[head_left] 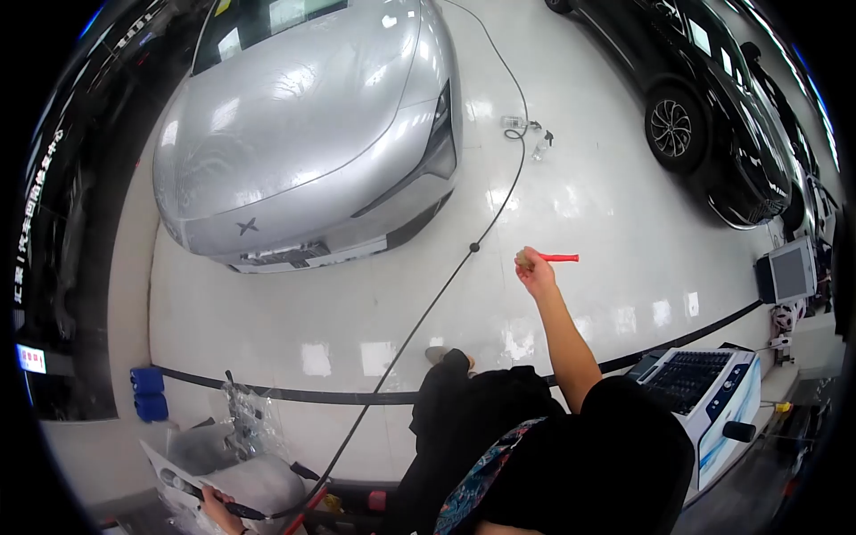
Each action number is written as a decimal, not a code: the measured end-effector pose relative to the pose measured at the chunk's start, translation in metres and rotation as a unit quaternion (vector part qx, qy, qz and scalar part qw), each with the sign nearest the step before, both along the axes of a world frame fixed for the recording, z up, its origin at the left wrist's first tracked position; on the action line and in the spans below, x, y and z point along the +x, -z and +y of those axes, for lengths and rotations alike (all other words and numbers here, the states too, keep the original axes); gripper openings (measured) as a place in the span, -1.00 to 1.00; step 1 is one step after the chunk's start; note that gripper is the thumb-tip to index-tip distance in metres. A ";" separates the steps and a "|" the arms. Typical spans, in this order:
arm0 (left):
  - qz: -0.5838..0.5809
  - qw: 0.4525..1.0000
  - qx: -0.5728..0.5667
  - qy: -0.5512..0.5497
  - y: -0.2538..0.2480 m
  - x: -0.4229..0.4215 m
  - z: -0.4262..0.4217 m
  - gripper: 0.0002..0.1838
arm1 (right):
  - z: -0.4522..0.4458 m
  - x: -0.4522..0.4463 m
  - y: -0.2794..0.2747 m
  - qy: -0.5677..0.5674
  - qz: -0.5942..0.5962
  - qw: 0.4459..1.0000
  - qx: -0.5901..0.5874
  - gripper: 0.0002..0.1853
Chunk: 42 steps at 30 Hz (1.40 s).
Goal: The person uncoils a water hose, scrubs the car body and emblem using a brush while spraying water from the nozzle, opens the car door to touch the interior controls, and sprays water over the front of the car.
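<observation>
My right hand is stretched out over the pale floor, with its fingers closed around a red-handled tool. The red handle points right, and a tan end, possibly bristles, shows at my fingers. At the lower left, my left hand is closed around a long black tool that joins a black cord. Its far end lies over a whitish curved panel, and part of it is hidden by my fingers. In front of me stands a silver car with its hood and front bumper towards me.
The black cord runs across the floor past a spray bottle. A black car stands at the upper right. Beside me on the right is a white machine. Blue containers and plastic wrapping lie left.
</observation>
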<state>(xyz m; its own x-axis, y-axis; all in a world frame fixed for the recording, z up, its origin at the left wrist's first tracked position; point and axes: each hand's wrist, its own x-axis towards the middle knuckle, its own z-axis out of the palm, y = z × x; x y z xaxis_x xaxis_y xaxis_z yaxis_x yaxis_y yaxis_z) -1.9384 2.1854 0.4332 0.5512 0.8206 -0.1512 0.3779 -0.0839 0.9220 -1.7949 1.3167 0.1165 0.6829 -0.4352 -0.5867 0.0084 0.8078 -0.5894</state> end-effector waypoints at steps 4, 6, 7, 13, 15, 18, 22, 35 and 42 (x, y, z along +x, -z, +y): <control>-0.015 0.986 -0.044 0.158 0.006 0.009 -0.053 -0.84 | 0.059 -0.022 -0.015 -0.074 0.001 0.997 -0.009 -0.69; -0.030 0.972 -0.059 0.225 0.025 0.013 -0.104 -0.87 | 0.095 -0.042 -0.042 -0.110 0.007 0.994 0.005 -0.69; 0.006 0.962 -0.029 0.270 0.029 0.022 -0.134 -0.86 | 0.113 -0.044 -0.052 -0.121 -0.008 0.992 0.018 -0.69; 0.104 0.858 -0.177 0.471 0.048 0.040 -0.291 -0.67 | 0.192 -0.040 -0.101 -0.226 -0.070 0.971 -0.019 -0.70; 0.101 0.817 -0.218 0.524 0.048 0.034 -0.319 -0.66 | 0.206 -0.036 -0.122 -0.245 -0.095 0.964 -0.032 -0.70; 0.091 0.762 -0.269 0.582 0.032 0.025 -0.336 -0.65 | 0.227 -0.015 -0.140 -0.266 -0.122 0.955 -0.041 -0.70; 0.115 0.691 -0.331 0.633 0.013 0.008 -0.312 -0.72 | 0.257 0.048 -0.163 -0.278 -0.201 0.938 0.036 -0.69; 0.029 0.681 -0.343 0.647 0.019 0.040 -0.126 -0.70 | 0.490 0.154 -0.262 -0.442 -0.298 0.844 0.053 -0.49; -0.026 0.802 -0.369 0.470 0.063 0.080 -0.062 -0.73 | 0.520 0.162 -0.278 -0.379 -0.244 0.892 0.022 -0.49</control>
